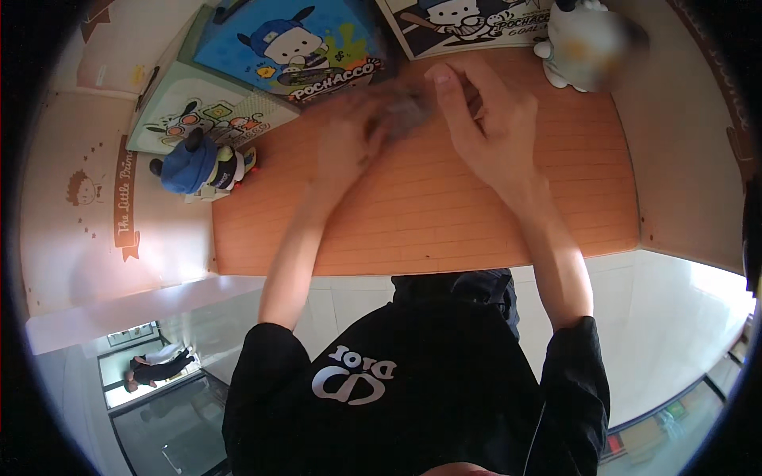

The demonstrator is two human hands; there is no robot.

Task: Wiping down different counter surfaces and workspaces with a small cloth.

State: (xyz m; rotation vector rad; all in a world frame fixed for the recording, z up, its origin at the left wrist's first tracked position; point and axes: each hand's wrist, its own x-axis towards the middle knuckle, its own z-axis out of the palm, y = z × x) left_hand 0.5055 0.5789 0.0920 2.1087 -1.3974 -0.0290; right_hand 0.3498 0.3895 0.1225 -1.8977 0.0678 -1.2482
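Both my forearms reach over a wood-grain shelf board. My left hand (349, 135) is smeared by motion, so its fingers do not show clearly. Beside its fingertips is a small greyish blur (406, 113), too smeared to name. Across from it, my right hand (500, 119) has its fingers curled in and the thumb close to them. Whatever those fingers hold, if anything, is hidden. Behind my left hand leans a blue box (294, 47) with a cartoon dog on it.
A figurine in a blue cap (194, 166) stands at left by a pale green box (214, 123). At back right are a black-and-white picture box (476, 28) and a white figurine (579, 47). Printed side panels (675, 159) bound the shelf (429, 214). Someone (159, 366) is far off.
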